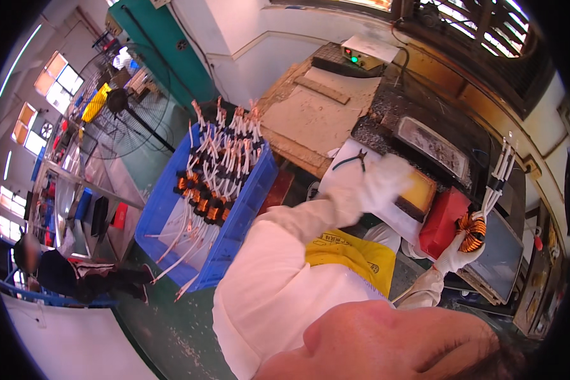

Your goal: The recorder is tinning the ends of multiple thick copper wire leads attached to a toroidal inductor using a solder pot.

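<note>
My right hand [460, 256], in a pale glove, grips an orange copper-wound toroidal coil [471, 232]. Its white leads [499, 174] stand upward, with dark sleeves and bare ends. My left hand [389, 183], also gloved, is smeared by motion, so its fingers cannot be made out. It hovers over a white sheet, beside a dark-rimmed tray [418, 196] with a yellowish surface inside. Dark-handled pliers [350, 161] lie on the sheet near that hand. Between my hands stands a red box [442, 221].
A blue crate [244, 221] at left holds several similar coils with white leads. Behind the tray is a rectangular metal pot [432, 152] in a dark, crusted bench. A control box [368, 50] shows a green light. A fan [117, 101] and a seated person [63, 278] are farther left.
</note>
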`<action>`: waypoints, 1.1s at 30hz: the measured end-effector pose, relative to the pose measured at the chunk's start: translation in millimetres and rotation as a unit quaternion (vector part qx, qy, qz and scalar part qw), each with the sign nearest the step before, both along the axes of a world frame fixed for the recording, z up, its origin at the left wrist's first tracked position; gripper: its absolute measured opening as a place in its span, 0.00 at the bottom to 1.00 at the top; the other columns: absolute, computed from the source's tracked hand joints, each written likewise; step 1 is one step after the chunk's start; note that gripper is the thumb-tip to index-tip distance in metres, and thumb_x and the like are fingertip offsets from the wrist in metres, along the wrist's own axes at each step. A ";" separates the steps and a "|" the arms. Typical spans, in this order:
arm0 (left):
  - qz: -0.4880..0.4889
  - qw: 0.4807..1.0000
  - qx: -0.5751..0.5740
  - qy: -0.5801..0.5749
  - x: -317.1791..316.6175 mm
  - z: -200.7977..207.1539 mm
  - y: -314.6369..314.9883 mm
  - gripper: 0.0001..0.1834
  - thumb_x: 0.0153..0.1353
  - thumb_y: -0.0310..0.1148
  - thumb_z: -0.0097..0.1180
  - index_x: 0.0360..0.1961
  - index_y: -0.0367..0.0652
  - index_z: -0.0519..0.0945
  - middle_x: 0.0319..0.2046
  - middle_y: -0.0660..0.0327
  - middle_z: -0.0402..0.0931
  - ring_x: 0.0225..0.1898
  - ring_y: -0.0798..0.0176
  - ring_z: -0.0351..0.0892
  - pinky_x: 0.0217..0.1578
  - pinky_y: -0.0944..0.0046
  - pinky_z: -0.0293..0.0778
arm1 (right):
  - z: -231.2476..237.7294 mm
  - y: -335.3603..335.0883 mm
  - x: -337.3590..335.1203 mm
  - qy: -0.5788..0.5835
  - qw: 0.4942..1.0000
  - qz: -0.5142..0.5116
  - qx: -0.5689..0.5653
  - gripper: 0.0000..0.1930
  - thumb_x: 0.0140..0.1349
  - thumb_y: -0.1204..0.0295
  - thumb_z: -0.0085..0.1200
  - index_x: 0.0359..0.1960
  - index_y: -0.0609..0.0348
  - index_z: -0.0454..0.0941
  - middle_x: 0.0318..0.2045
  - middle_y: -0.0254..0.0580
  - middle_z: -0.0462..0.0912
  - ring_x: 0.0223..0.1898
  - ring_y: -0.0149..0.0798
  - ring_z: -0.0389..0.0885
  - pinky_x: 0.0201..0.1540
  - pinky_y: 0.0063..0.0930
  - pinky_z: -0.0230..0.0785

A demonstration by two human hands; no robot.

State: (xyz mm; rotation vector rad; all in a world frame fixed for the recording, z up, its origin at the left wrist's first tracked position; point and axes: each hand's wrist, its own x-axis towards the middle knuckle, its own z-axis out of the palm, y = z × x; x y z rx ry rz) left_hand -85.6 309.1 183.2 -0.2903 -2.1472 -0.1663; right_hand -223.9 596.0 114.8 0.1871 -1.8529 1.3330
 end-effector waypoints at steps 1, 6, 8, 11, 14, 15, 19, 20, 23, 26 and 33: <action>0.042 0.968 0.044 -0.243 31.8 29.3 -24.0 0.14 0.52 0.32 0.55 0.41 0.45 0.80 0.46 0.50 0.75 0.53 0.45 0.74 0.55 0.49 0.70 | -4.4 7.1 -3.9 -0.003 1.000 -0.006 -0.008 0.36 0.55 0.72 0.70 0.63 0.66 0.64 0.57 0.54 0.73 0.55 0.47 0.75 0.60 0.38 0.69; 0.423 0.884 0.041 -0.197 199.8 -42.3 -128.9 0.36 0.46 0.36 0.63 0.59 0.41 0.69 0.58 0.42 0.66 0.62 0.38 0.62 0.63 0.41 0.57 | 2.2 11.6 -6.1 0.024 0.999 -0.035 0.024 0.34 0.54 0.74 0.70 0.61 0.67 0.65 0.54 0.53 0.75 0.52 0.47 0.78 0.57 0.38 0.73; 0.525 0.805 0.108 -0.256 270.4 -43.5 -138.8 0.45 0.46 0.42 0.65 0.66 0.39 0.63 0.59 0.42 0.64 0.62 0.37 0.61 0.65 0.39 0.54 | 9.9 1.8 -5.0 0.041 0.999 -0.004 0.021 0.33 0.54 0.75 0.70 0.60 0.67 0.65 0.53 0.53 0.76 0.51 0.47 0.79 0.56 0.38 0.75; 0.593 0.733 0.163 -0.290 342.5 -77.4 -133.1 0.46 0.49 0.50 0.63 0.68 0.43 0.62 0.60 0.44 0.65 0.64 0.40 0.62 0.64 0.45 0.59 | 22.5 1.3 3.0 0.034 0.996 0.012 0.086 0.33 0.54 0.75 0.70 0.58 0.68 0.65 0.51 0.54 0.77 0.50 0.47 0.81 0.53 0.40 0.78; 0.527 0.668 0.371 -0.372 354.1 -92.0 -135.0 0.30 0.58 0.53 0.54 0.60 0.53 0.74 0.59 0.50 0.68 0.59 0.45 0.69 0.59 0.54 0.68 | -0.4 11.1 -12.2 0.061 0.996 -0.024 0.061 0.33 0.54 0.74 0.71 0.58 0.68 0.65 0.50 0.54 0.78 0.48 0.45 0.82 0.50 0.38 0.80; 0.531 0.664 0.375 -0.370 352.0 -94.0 -140.2 0.30 0.58 0.53 0.54 0.60 0.53 0.74 0.59 0.50 0.68 0.59 0.45 0.69 0.59 0.54 0.68 | -2.4 10.6 -13.3 0.054 0.995 -0.032 0.071 0.33 0.54 0.74 0.71 0.58 0.68 0.65 0.50 0.54 0.78 0.48 0.45 0.82 0.49 0.37 0.80; 0.511 0.664 0.379 -0.394 345.4 -88.0 -137.8 0.22 0.63 0.47 0.51 0.55 0.53 0.79 0.59 0.60 0.71 0.60 0.48 0.69 0.59 0.53 0.68 | 0.4 11.3 -10.8 0.049 0.997 -0.010 0.063 0.33 0.54 0.74 0.71 0.58 0.68 0.65 0.49 0.54 0.78 0.47 0.45 0.82 0.48 0.37 0.81; 0.513 0.663 0.380 -0.390 347.4 -89.3 -136.6 0.22 0.63 0.47 0.51 0.55 0.54 0.79 0.58 0.61 0.72 0.60 0.48 0.69 0.59 0.53 0.68 | 0.9 8.9 -10.8 0.047 0.997 -0.007 0.058 0.33 0.54 0.74 0.71 0.58 0.68 0.65 0.49 0.53 0.78 0.47 0.44 0.82 0.48 0.37 0.81; 0.522 0.670 0.375 -0.372 350.4 -92.8 -133.8 0.21 0.63 0.47 0.51 0.55 0.54 0.79 0.56 0.60 0.73 0.58 0.49 0.70 0.58 0.52 0.69 | 1.7 4.7 -10.7 0.038 0.998 -0.002 0.044 0.32 0.54 0.74 0.70 0.58 0.67 0.65 0.49 0.53 0.78 0.47 0.44 0.83 0.46 0.37 0.82; 0.515 0.671 0.375 -0.379 345.6 -86.7 -132.8 0.21 0.63 0.46 0.51 0.54 0.53 0.79 0.54 0.61 0.74 0.57 0.49 0.71 0.56 0.51 0.70 | 5.8 7.8 -9.3 0.028 0.999 0.003 0.030 0.32 0.54 0.74 0.70 0.57 0.67 0.65 0.49 0.53 0.78 0.46 0.44 0.83 0.45 0.36 0.82; 0.520 0.669 0.368 -0.383 342.6 -78.5 -131.1 0.20 0.63 0.46 0.51 0.53 0.52 0.80 0.54 0.61 0.74 0.57 0.50 0.71 0.56 0.53 0.70 | 10.1 5.1 -5.9 -0.001 1.000 0.002 0.000 0.31 0.54 0.75 0.70 0.57 0.66 0.65 0.48 0.52 0.79 0.45 0.44 0.83 0.42 0.35 0.84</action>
